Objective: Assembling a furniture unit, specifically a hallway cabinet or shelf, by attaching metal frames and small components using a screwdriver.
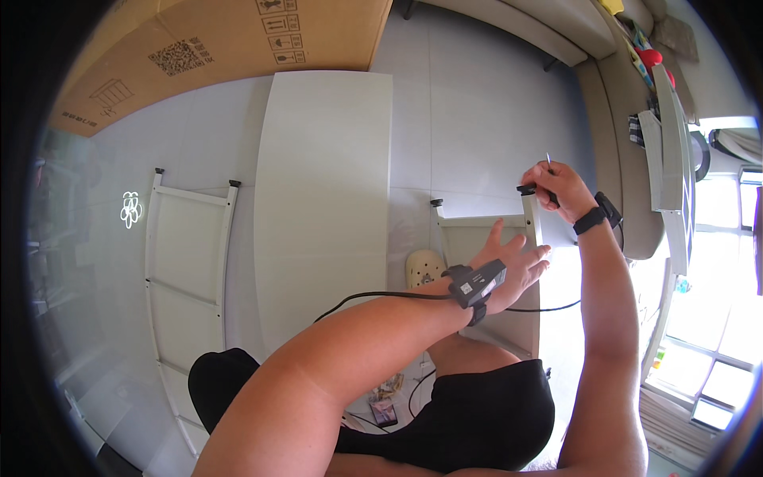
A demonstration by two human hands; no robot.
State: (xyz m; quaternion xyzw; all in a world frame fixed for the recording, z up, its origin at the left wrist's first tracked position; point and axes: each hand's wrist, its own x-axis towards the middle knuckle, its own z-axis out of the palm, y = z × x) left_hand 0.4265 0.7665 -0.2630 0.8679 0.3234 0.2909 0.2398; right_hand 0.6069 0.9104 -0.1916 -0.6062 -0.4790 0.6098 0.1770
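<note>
My right hand (563, 193) is closed around a small screwdriver (549, 164); its thin metal shaft sticks up past the fingers and part of a dark handle shows below. Right beside that hand is a black foot cap (525, 190) on the end of a white metal frame (531, 208). Over the same frame, my left hand (513, 258) reaches with fingers spread, close to the upright bar. Whether its palm presses on the frame is hidden. A second black foot (436, 203) caps the frame's other leg.
A long white panel (324, 183) lies on the floor, left of the frame. Another white frame (191, 238) with crossbars lies farther left. A big cardboard box (230, 40) stands at the far left, a beige sofa (608, 103) at the right. A cream clog (425, 269) and a phone (384, 413) are near me.
</note>
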